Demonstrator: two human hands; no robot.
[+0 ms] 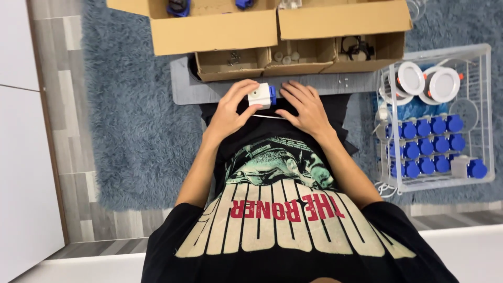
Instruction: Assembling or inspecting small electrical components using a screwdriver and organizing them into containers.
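My left hand (230, 109) grips a small white block with a blue part on its right side (262, 96), held just above my lap at the near edge of a grey board (183, 89). My right hand (306, 107) rests beside it with fingers spread, touching a thin white wire (268, 116) that runs between both hands. Whether the right hand pinches the wire is unclear. My black printed shirt fills the lower frame.
Open cardboard boxes (220, 31) stand ahead, with a divided tray of small parts (285, 56). At right a white wire basket (487, 110) holds several blue-and-white units (427, 147) and round white lamp fittings (443, 84). A blue shaggy rug (136, 126) covers the floor.
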